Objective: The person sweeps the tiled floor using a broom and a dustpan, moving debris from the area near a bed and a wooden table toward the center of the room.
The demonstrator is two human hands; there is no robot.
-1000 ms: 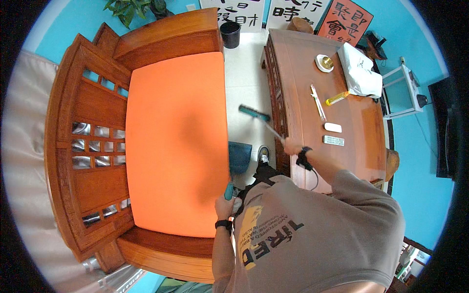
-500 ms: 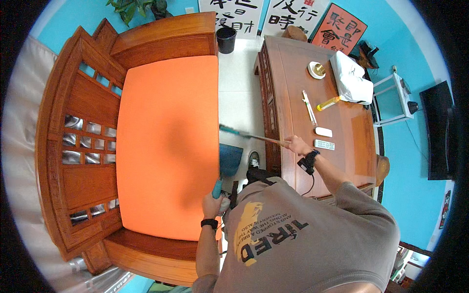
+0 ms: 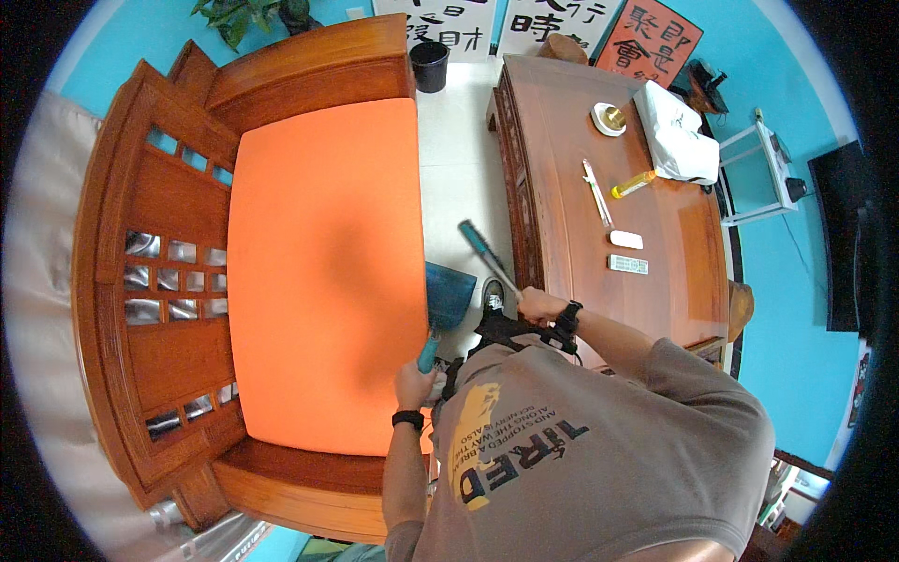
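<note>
Sweeping probably works best with the blue dustpan (image 3: 451,295) flat; left grip (image 3: 415,382) wraps its handle (image 3: 428,355), right grip (image 3: 540,306) wraps the teal broom (image 3: 481,247) (short strokes, seriously).

Wide fisheye view, downward from head-height

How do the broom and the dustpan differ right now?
The broom has a slim head; the dustpan has a broad pan. The right hand holds the broom, the left hand the dustpan. The broom's handle looks pale, the dustpan's teal. Both have blue-green parts.
</note>
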